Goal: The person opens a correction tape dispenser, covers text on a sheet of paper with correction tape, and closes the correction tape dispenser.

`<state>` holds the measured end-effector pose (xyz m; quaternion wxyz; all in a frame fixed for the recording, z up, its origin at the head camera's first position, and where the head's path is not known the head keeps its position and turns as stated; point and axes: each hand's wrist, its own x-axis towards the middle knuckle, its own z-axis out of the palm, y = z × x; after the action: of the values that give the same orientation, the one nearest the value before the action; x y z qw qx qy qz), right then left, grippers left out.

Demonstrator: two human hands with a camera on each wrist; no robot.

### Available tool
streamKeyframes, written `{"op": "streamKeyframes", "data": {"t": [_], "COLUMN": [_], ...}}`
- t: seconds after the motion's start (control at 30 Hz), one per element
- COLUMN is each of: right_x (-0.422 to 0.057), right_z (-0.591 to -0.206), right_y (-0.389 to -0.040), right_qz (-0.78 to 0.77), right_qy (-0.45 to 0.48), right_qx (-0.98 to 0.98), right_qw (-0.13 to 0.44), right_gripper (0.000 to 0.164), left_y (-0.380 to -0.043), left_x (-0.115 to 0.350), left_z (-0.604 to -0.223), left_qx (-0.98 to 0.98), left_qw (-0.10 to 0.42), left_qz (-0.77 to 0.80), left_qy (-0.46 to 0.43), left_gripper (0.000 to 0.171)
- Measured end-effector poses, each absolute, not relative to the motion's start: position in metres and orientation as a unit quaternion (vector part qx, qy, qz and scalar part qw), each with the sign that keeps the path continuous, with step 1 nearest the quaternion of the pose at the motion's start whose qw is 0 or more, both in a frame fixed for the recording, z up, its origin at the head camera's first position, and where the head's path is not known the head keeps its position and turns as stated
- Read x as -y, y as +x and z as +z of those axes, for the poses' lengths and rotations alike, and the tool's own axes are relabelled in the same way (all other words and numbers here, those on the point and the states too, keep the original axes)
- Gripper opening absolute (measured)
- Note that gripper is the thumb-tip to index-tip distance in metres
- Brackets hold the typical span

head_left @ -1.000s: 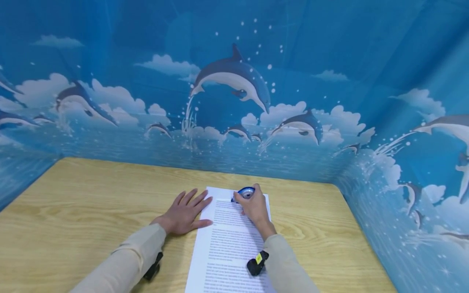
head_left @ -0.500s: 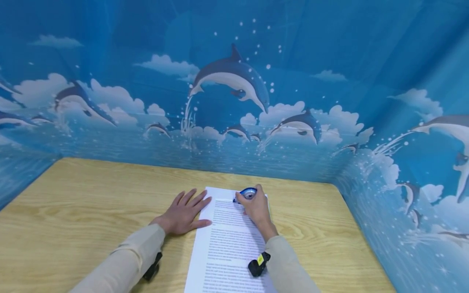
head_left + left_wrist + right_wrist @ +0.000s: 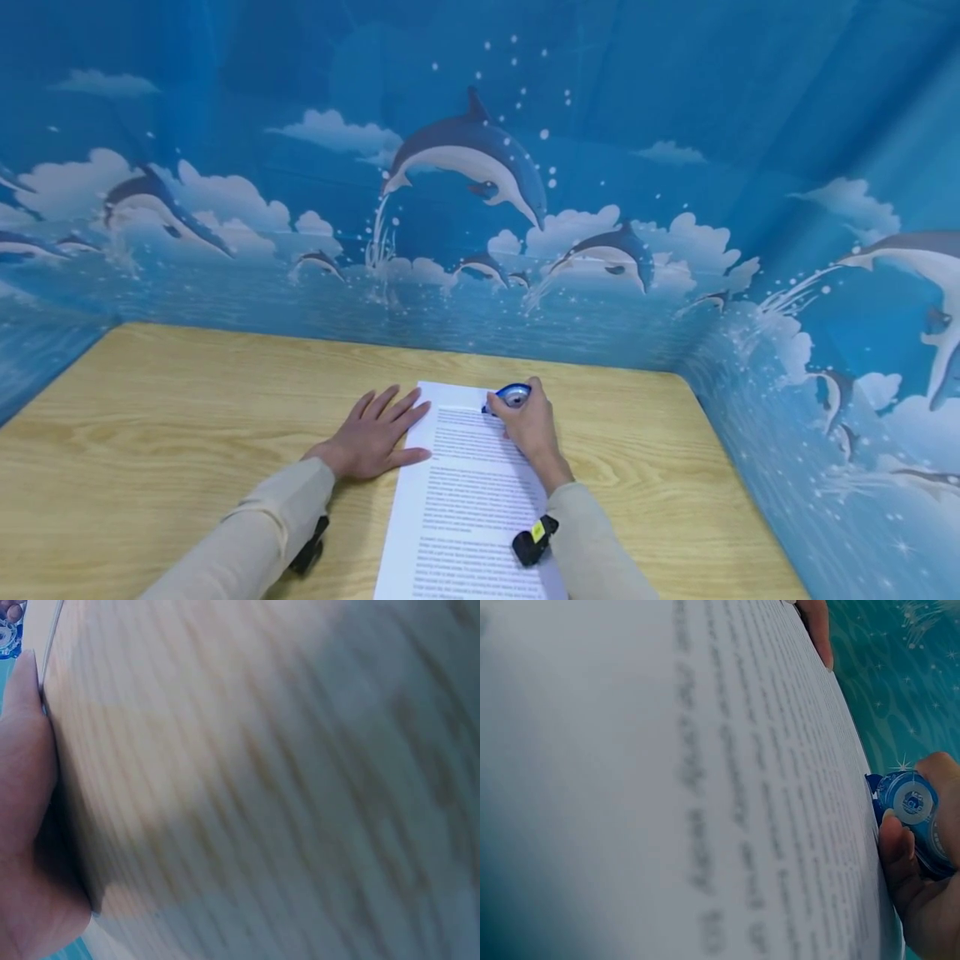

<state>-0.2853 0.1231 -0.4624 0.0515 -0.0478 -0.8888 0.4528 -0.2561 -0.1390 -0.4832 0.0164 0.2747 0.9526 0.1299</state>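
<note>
A printed sheet of paper lies lengthwise on the wooden table, its rows of text facing up. My left hand rests flat with fingers spread, the fingertips and thumb over the sheet's left edge. Between thumb and fingers, my right hand pinches a blue correction tape near the top of the sheet. In the right wrist view the correction tape shows a round clear window with a reel inside, its tip right at the paper's surface. The left wrist view shows part of the left hand along the tabletop.
The light wooden table spreads out on both sides of the sheet. A blue curtain printed with dolphins stands behind the table and along its sides. A black wrist camera is strapped at the right sleeve, overlapping the paper in this view.
My right hand has slid a little to the right along the top text lines with the correction tape. The left hand has stayed in place on the sheet's edge.
</note>
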Motion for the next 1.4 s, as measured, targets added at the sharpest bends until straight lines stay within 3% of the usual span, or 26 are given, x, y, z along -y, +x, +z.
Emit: {"op": "streamKeyframes", "data": {"t": [0.27, 0.53, 0.97, 1.4], "right_x": [-0.127, -0.134, -0.142, -0.151], "right_z": [-0.462, -0.463, -0.46, -0.461], "right_y": [-0.285, -0.284, -0.282, -0.281], "right_qz": [0.455, 0.453, 0.445, 0.435], "right_qy": [-0.049, -0.055, -0.057, -0.058], "right_qx": [0.888, 0.889, 0.892, 0.896], "right_qw": [0.051, 0.047, 0.051, 0.062], "right_gripper": [0.066, 0.075, 0.063, 0.067], "left_y": [-0.256, -0.254, -0.253, -0.253], "left_x": [0.14, 0.139, 0.139, 0.138], "left_z": [-0.483, -0.478, -0.474, -0.474], "left_qx": [-0.95, -0.95, -0.949, -0.947], "left_qw": [0.016, 0.027, 0.029, 0.031], "left_qz": [0.145, 0.143, 0.148, 0.154], "left_qy": [0.276, 0.275, 0.277, 0.281], "left_gripper": [0.081, 0.08, 0.077, 0.077]}}
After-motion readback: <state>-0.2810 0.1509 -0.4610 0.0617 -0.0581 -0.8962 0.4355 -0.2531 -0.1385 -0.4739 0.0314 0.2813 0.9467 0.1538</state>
